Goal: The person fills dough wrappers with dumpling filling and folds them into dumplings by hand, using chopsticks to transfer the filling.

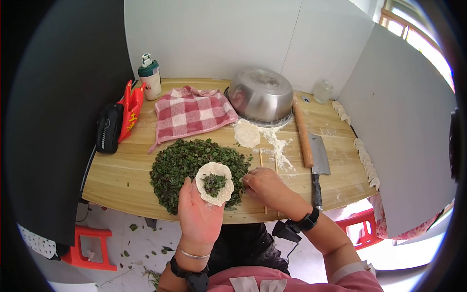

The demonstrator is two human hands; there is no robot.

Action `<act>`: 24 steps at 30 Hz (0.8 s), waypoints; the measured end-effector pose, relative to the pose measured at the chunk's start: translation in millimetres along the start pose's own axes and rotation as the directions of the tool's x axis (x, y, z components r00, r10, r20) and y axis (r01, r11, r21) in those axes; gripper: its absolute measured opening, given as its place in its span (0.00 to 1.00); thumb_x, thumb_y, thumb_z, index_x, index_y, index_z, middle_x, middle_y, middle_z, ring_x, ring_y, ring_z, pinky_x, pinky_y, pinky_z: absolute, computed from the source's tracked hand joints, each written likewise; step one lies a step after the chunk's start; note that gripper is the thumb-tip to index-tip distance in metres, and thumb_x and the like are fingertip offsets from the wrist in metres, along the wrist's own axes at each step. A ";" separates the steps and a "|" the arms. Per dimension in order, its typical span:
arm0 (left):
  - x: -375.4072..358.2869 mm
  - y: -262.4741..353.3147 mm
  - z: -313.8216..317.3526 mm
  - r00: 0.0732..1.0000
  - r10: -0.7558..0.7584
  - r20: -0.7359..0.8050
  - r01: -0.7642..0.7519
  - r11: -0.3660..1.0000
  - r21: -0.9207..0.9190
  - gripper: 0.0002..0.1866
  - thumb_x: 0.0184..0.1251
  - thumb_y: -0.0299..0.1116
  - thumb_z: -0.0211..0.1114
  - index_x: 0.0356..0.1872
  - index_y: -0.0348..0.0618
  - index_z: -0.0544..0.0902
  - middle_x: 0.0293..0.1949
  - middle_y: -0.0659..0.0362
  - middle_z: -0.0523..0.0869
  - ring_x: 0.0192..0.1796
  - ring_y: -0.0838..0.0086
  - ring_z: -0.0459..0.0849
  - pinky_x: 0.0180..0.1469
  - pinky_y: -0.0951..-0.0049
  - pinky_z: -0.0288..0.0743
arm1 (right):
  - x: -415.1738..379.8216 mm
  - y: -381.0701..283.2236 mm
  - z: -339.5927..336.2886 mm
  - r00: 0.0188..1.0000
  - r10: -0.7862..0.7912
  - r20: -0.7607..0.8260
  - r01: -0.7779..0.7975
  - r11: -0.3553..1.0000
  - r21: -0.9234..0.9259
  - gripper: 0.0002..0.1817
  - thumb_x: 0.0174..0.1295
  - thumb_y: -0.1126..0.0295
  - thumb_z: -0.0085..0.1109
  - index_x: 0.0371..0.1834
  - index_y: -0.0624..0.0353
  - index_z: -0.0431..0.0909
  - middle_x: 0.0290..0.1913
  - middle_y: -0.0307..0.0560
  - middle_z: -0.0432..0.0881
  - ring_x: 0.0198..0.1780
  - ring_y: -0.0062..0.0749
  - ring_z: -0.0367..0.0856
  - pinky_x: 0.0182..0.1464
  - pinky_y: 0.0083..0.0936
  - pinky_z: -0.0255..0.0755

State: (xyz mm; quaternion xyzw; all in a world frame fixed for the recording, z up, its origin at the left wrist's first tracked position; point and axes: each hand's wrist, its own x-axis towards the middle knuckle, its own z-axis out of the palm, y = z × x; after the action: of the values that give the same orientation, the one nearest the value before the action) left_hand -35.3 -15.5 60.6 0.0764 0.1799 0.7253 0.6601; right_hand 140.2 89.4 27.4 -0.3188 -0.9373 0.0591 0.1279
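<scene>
A round dumpling wrapper (200,179) lies across the raised fingers of my left hand (200,219), palm up. A small heap of chopped greens (214,185) sits in the middle of the wrapper. Behind and around it spreads a large pile of chopped greens (180,163) on the table. My right hand (268,187) is at the right edge of that pile, its fingers curled inward. What they hold, if anything, is hidden. Two chopsticks (261,158) pass beneath this hand, their ends showing above and below it. Another flat wrapper (247,134) rests farther back.
An upturned metal basin (262,95) stands at the back beside scattered flour (278,146). A rolling pin (302,131) and a cleaver (319,153) lie right. Folded dumplings (366,160) line the right edge. A checked cloth (189,114), bottle (150,78) and red object (130,109) stand left.
</scene>
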 end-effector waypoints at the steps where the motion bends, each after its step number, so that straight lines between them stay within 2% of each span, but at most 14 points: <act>1: 0.0 -0.1 -0.5 1.000 -0.005 -0.001 0.005 1.000 -0.002 0.28 0.76 0.49 0.41 0.63 0.37 0.70 0.61 0.54 0.75 0.64 0.64 0.72 0.68 0.61 0.62 | 0.9 0.2 -1.9 1.000 -0.006 0.004 0.006 1.000 0.005 0.05 0.49 0.72 0.62 0.28 0.60 0.78 0.27 0.50 0.78 0.35 0.49 0.79 0.42 0.40 0.73; 3: -1.2 -0.6 -0.9 1.000 -0.011 -0.002 0.011 1.000 -0.011 0.28 0.76 0.49 0.41 0.63 0.36 0.69 0.62 0.52 0.75 0.64 0.63 0.72 0.68 0.61 0.63 | 3.5 -1.0 -9.5 1.000 -0.015 0.005 0.015 1.000 0.008 0.04 0.49 0.73 0.61 0.28 0.59 0.78 0.27 0.51 0.79 0.34 0.49 0.79 0.40 0.39 0.74; 5: -0.8 -1.7 -3.1 1.000 -0.011 -0.007 0.011 1.000 -0.023 0.29 0.76 0.49 0.41 0.63 0.35 0.69 0.62 0.51 0.74 0.65 0.62 0.72 0.68 0.60 0.63 | 6.6 -3.9 -23.0 0.992 0.122 -0.030 -0.112 0.970 0.215 0.02 0.49 0.76 0.60 0.28 0.60 0.79 0.27 0.49 0.80 0.30 0.43 0.80 0.35 0.33 0.74; 6: -0.2 -3.8 -5.5 1.000 -0.026 -0.004 0.026 0.999 -0.026 0.29 0.76 0.49 0.41 0.64 0.35 0.69 0.62 0.51 0.75 0.65 0.62 0.72 0.68 0.60 0.63 | 9.8 -10.5 -34.2 0.993 0.117 -0.028 -0.108 0.971 0.215 0.02 0.49 0.76 0.60 0.28 0.60 0.79 0.27 0.49 0.80 0.30 0.43 0.80 0.35 0.33 0.74; 9: -1.7 -8.3 -7.0 0.997 -0.075 0.018 0.076 0.997 -0.029 0.29 0.76 0.49 0.40 0.64 0.35 0.68 0.62 0.51 0.75 0.64 0.62 0.72 0.68 0.60 0.64 | 13.7 -37.0 -68.8 0.981 0.129 -0.147 -0.054 0.900 0.433 0.04 0.51 0.77 0.62 0.30 0.61 0.79 0.27 0.44 0.80 0.29 0.36 0.79 0.33 0.29 0.74; 10: -1.6 -9.8 -6.0 0.994 -0.101 0.046 0.103 0.994 -0.029 0.29 0.76 0.49 0.40 0.64 0.36 0.68 0.61 0.51 0.75 0.64 0.62 0.72 0.67 0.60 0.64 | 14.6 -42.2 -70.0 0.980 0.135 -0.149 -0.058 0.899 0.433 0.04 0.51 0.77 0.62 0.30 0.61 0.79 0.27 0.44 0.80 0.29 0.36 0.79 0.33 0.29 0.74; 12: -2.4 -12.2 -3.1 0.992 -0.114 0.056 0.116 0.993 -0.032 0.29 0.76 0.50 0.39 0.64 0.36 0.68 0.62 0.52 0.75 0.64 0.63 0.72 0.67 0.61 0.64 | 17.4 -49.6 -69.3 0.978 -0.032 -0.205 0.112 0.913 0.393 0.03 0.53 0.76 0.61 0.29 0.61 0.78 0.29 0.49 0.79 0.36 0.46 0.79 0.39 0.38 0.73; 13: -3.0 -12.7 -1.7 0.991 -0.121 0.061 0.123 0.992 -0.038 0.29 0.76 0.50 0.39 0.65 0.37 0.67 0.62 0.53 0.75 0.64 0.64 0.72 0.67 0.61 0.64 | 17.8 -48.9 -64.4 0.976 -0.059 -0.211 0.136 0.917 0.374 0.03 0.53 0.75 0.62 0.30 0.61 0.79 0.30 0.49 0.78 0.39 0.47 0.78 0.40 0.38 0.72; 19: -2.9 -11.8 -2.7 0.990 -0.120 0.077 0.122 0.992 -0.018 0.29 0.76 0.50 0.38 0.66 0.38 0.66 0.63 0.55 0.73 0.66 0.66 0.71 0.68 0.62 0.63 | 25.1 -49.2 -65.5 0.947 -0.148 -0.285 0.235 0.925 0.299 0.06 0.52 0.75 0.63 0.33 0.61 0.81 0.30 0.48 0.77 0.38 0.47 0.77 0.40 0.38 0.72; 22: -2.2 -13.0 -3.1 0.989 -0.119 0.094 0.122 0.992 -0.032 0.30 0.76 0.50 0.38 0.66 0.38 0.65 0.63 0.55 0.73 0.66 0.66 0.70 0.68 0.63 0.62 | 26.9 -55.1 -72.9 0.961 -0.162 -0.223 0.212 0.952 0.222 0.05 0.50 0.77 0.66 0.32 0.60 0.82 0.30 0.47 0.77 0.37 0.46 0.77 0.39 0.37 0.72; 24: -2.7 -12.9 -1.4 0.989 -0.119 0.085 0.122 0.992 -0.029 0.30 0.76 0.50 0.38 0.67 0.38 0.65 0.63 0.55 0.73 0.66 0.66 0.70 0.68 0.63 0.62 | 28.1 -51.0 -68.2 0.959 -0.162 -0.234 0.216 0.950 0.225 0.06 0.51 0.76 0.65 0.33 0.60 0.82 0.30 0.48 0.76 0.38 0.45 0.76 0.39 0.37 0.72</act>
State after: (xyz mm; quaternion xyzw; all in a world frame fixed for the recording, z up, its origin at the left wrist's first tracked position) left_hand -23.5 -17.5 54.9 0.0840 0.1441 0.6831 0.7110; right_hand 108.0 68.4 108.4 -0.2130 -0.9297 0.1289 0.2714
